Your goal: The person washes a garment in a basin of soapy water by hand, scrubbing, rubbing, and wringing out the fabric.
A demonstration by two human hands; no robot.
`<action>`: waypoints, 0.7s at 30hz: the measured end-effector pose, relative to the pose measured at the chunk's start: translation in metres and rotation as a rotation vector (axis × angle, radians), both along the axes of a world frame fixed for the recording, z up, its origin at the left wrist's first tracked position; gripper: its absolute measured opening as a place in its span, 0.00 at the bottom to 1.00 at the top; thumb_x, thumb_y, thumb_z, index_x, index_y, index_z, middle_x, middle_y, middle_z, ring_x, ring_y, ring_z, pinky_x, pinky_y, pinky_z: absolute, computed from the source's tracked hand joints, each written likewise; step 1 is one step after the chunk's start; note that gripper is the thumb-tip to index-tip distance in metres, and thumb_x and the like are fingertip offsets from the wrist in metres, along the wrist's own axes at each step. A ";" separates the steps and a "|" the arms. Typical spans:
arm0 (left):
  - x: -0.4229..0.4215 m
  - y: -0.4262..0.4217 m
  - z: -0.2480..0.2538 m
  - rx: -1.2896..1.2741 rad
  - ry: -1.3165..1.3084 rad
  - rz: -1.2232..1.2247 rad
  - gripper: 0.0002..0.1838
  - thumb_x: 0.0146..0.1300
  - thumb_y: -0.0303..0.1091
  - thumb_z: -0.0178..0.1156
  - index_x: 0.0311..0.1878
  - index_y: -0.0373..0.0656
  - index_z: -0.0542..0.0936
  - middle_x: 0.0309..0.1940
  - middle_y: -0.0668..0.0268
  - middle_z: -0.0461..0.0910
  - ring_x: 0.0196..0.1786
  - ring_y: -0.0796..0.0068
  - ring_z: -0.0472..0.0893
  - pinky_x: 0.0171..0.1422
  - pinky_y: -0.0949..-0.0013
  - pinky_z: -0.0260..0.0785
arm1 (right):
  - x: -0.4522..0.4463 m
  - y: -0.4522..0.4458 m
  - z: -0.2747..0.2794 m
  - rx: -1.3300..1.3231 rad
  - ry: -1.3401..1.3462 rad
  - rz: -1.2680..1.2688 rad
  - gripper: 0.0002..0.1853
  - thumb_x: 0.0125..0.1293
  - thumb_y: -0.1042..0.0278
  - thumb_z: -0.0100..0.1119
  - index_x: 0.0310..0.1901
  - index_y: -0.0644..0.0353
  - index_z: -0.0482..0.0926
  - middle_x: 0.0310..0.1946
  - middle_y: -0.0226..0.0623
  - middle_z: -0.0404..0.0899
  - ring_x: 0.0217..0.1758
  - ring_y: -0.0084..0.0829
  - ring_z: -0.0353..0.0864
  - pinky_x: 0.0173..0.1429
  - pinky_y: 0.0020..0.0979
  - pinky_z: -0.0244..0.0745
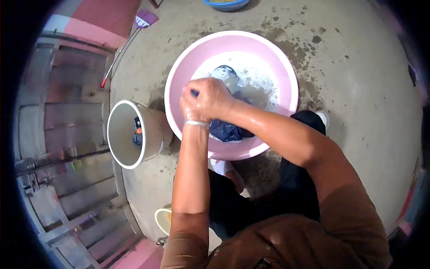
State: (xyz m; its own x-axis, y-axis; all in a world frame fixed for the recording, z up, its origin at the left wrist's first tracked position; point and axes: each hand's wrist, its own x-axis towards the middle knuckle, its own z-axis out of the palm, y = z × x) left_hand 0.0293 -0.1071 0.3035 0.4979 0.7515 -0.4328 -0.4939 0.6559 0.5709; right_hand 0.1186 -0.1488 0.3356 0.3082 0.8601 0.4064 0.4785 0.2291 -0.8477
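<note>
Both of my hands are closed and pressed together over the left part of a pink basin (177, 76). My left hand (190, 106), with a pale bracelet at its wrist, is partly covered by my right hand (213, 96). A scrap of dark blue cloth (194, 93) shows between the fingers. More of the dark blue garment (230, 131) hangs below the hands into the basin, wet and bunched. Soapy water (264, 74) with white foam surrounds it. Where the fingers grip the cloth is mostly hidden.
Left of the basin stands a white bucket (117, 134) with dark cloth inside. A smaller pale container (163, 219) sits by my left arm. Beyond are a blue bowl (226, 6), a purple broom (146, 19) and wet concrete floor (309, 58). A door (74, 125) is at left.
</note>
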 end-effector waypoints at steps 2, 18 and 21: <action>-0.009 0.004 0.004 -0.038 -0.066 -0.126 0.09 0.65 0.39 0.52 0.34 0.45 0.74 0.30 0.67 0.76 0.36 0.73 0.78 0.41 0.67 0.72 | 0.036 0.018 -0.014 -0.148 -0.023 -0.156 0.16 0.63 0.56 0.55 0.29 0.62 0.81 0.26 0.53 0.79 0.34 0.53 0.81 0.41 0.46 0.76; -0.040 0.023 0.061 0.234 0.293 0.174 0.13 0.65 0.40 0.54 0.30 0.41 0.73 0.16 0.67 0.68 0.16 0.72 0.65 0.29 0.66 0.70 | 0.084 0.019 -0.096 -0.657 -0.155 0.469 0.23 0.48 0.52 0.68 0.38 0.65 0.82 0.33 0.43 0.83 0.36 0.33 0.81 0.43 0.33 0.75; -0.055 0.041 0.025 0.053 0.353 0.331 0.12 0.63 0.40 0.52 0.35 0.41 0.76 0.28 0.61 0.80 0.29 0.65 0.81 0.38 0.64 0.76 | 0.085 0.032 -0.079 -0.489 0.377 0.133 0.18 0.46 0.64 0.64 0.38 0.66 0.81 0.29 0.43 0.81 0.33 0.31 0.80 0.42 0.31 0.76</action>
State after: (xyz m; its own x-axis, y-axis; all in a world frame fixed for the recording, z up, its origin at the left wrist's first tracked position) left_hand -0.0255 -0.0656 0.3285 0.0580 0.8702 -0.4894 -0.4414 0.4620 0.7692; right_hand 0.2036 -0.1168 0.2563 0.2315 0.9598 -0.1586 0.1210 -0.1902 -0.9743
